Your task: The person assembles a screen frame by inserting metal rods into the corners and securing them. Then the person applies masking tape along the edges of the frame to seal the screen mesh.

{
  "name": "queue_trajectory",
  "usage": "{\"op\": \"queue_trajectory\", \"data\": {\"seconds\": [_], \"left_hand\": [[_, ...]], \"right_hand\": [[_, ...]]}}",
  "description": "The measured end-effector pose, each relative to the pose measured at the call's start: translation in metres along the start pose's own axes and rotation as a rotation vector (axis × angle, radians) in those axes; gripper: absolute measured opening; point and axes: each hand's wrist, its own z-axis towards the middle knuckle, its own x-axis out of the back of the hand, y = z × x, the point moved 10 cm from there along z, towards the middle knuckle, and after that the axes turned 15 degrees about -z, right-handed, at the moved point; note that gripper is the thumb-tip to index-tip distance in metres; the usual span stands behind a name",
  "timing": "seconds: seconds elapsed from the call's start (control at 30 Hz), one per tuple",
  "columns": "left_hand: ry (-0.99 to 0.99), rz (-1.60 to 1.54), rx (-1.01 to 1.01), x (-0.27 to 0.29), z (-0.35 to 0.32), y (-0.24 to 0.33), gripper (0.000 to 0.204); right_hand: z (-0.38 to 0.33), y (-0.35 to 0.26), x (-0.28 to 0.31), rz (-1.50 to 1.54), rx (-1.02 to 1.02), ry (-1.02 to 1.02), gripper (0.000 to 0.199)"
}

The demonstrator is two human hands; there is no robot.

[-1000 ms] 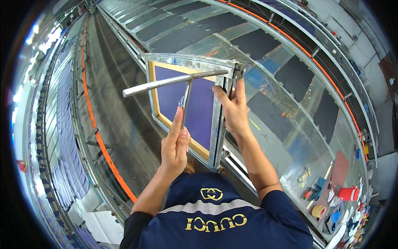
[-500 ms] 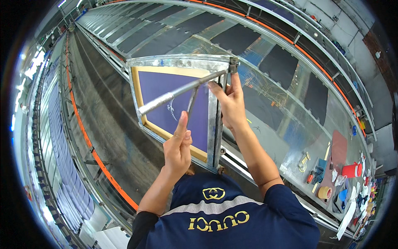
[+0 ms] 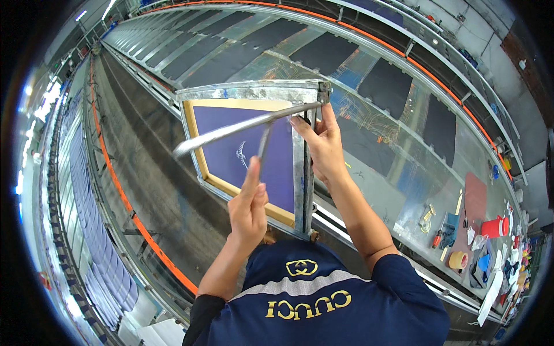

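An upright screen-printing frame [image 3: 303, 173] faces me, with a metal outer frame, a tan inner border and purple mesh [image 3: 219, 135] bearing a small white curved motif. My right hand [image 3: 324, 144] is closed round its upper right side, thumb in front, just under the corner fitting. A T-shaped metal tool [image 3: 231, 128] crosses in front of the mesh. Its long bar slants up to the corner fitting; whether it touches cannot be told. My left hand [image 3: 249, 205] is closed on the thin stem below the bar, index finger stretched along it.
A long table [image 3: 369, 199] with dark fabric panels [image 3: 386, 86] stretches away at right. Tape rolls [image 3: 459, 259], a red container [image 3: 494, 226] and loose tools lie at its near end. Orange-edged rails [image 3: 138, 228] and draped lilac fabric [image 3: 98, 202] run along the left.
The tool's bar has swung so its free end reaches farther left, past the frame's left side, and it looks blurred. Both hands keep their places on the tool and the frame.
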Motion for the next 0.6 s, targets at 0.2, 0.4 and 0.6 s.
{"op": "queue_trajectory", "data": {"seconds": [0.2,0.4,0.6], "left_hand": [[-0.027,0.031,0.096,-0.006,-0.006,-0.009,0.057],[-0.024,0.217,-0.043,-0.001,-0.022,-0.001,0.052],[0.22,-0.164,-0.116,0.027,-0.031,0.007,0.049]], "right_hand": [[-0.006,-0.002,-0.002,-0.04,0.019,-0.02,0.059],[-0.013,0.002,0.001,-0.029,0.012,-0.001,0.057],[-0.016,-0.002,-0.012,0.004,0.034,-0.03,0.061]]}}
